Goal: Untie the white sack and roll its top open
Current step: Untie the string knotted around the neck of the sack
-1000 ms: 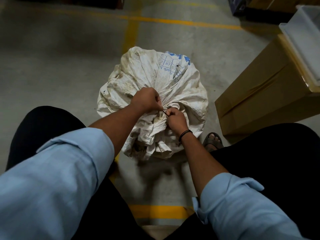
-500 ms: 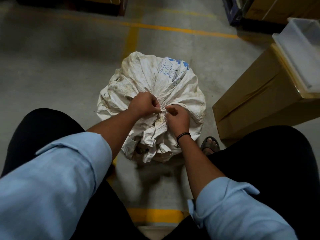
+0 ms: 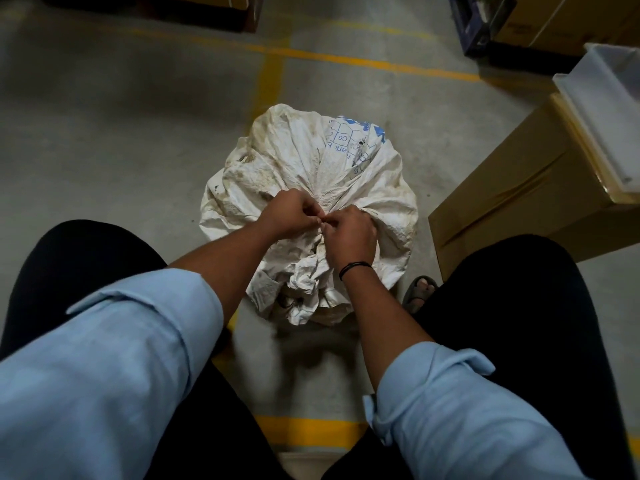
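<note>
A dirty white woven sack [image 3: 298,157] with blue print stands on the concrete floor between my knees, its top gathered into a tight neck. My left hand [image 3: 289,214] and my right hand [image 3: 349,233] meet fingertip to fingertip at that neck, both pinching at the tie there. The tie itself is hidden under my fingers. Crumpled loose sack fabric [image 3: 304,282] hangs toward me below the neck. My right wrist wears a black band.
A large brown cardboard box [image 3: 512,188] lies right of the sack, with a white plastic bin [image 3: 602,109] on it. More boxes [image 3: 554,22] stand at the back right. Yellow lines [image 3: 270,84] cross the floor. A sandalled foot [image 3: 420,291] shows beside the sack.
My hands have closed together at the neck; the short dark tie end seen between them a second ago is now covered by my fingers. The view shifted slightly downward.
</note>
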`<state>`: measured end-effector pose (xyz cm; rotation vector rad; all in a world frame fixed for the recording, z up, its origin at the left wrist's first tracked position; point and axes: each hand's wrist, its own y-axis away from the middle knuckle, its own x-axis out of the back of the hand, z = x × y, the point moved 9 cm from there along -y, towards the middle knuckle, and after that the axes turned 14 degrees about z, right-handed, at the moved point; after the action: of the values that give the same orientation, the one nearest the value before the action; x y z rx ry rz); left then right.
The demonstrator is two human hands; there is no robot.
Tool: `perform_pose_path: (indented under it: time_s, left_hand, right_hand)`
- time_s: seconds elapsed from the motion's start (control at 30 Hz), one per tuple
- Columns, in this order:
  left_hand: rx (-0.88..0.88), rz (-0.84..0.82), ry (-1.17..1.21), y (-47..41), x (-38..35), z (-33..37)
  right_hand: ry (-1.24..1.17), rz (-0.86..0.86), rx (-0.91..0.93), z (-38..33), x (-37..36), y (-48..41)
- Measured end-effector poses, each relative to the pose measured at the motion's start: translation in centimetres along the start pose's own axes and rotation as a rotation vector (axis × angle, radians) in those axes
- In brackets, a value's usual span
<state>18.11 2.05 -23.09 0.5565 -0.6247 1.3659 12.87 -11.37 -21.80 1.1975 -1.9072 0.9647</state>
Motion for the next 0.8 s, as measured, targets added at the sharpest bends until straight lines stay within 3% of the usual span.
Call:
perform_pose_path:
  time_s: [0.2,0.4,0.8]
  left_hand:
    - [0.048,-0.007,0.091,-0.2,0.2,-0.9]
    - [-0.013,-0.012,0.064,0.0,0.3,-0.3]
    - [-0.106,0.110,-0.061,1.0,1.8,2.1]
  right_hand:
    - [0.065,-0.031,0.039,-0.3,-0.2,-0.3]
    - [0.044,-0.009,0.054,-0.2,0.3,-0.1]
    - [-0.147,0.235,0.144,-0.8,6.0,-1.8]
